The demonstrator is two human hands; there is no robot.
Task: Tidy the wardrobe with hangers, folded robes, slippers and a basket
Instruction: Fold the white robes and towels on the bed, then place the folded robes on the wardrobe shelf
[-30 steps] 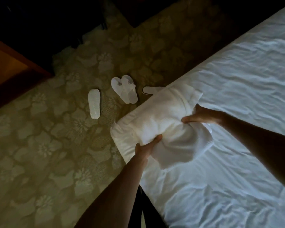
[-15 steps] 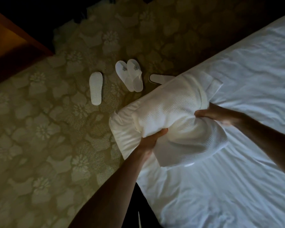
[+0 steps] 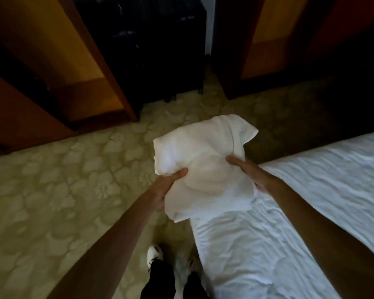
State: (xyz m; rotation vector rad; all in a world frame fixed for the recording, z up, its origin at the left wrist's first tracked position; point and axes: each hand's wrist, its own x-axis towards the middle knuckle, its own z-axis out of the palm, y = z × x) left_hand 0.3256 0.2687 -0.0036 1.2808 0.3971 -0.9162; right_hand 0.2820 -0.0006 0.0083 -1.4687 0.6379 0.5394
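Robe (image 3: 203, 160) — white, folded into a loose bundle — is being held in the air over the carpet (image 3: 52, 190), just off the corner of the bed (image 3: 300, 201). Its near edge is hanging down past the bed corner; the far flap is sticking out to the right.

Left hand (image 3: 166, 190) is gripping the robe's near-left side: thumb is lying on top of the fabric, the other fingers are curled under it and hidden. Right hand (image 3: 248, 171) is gripping the right side, thumb on top pointing left, fingers tucked under the cloth. Both forearms are reaching forward, bare.

Bed is lying to the right, white sheet wrinkled. Carpet is showing a pale floral pattern. Person's legs in dark trousers (image 3: 173, 281) are standing at the bottom edge between carpet and bed — a white shoe (image 3: 154, 253) is showing on the left foot; the other foot is blurred.

Ahead, wooden wardrobe panels (image 3: 58, 61) are standing left and right, with a dark gap (image 3: 156, 44) between them; what is inside it is too dark to tell.
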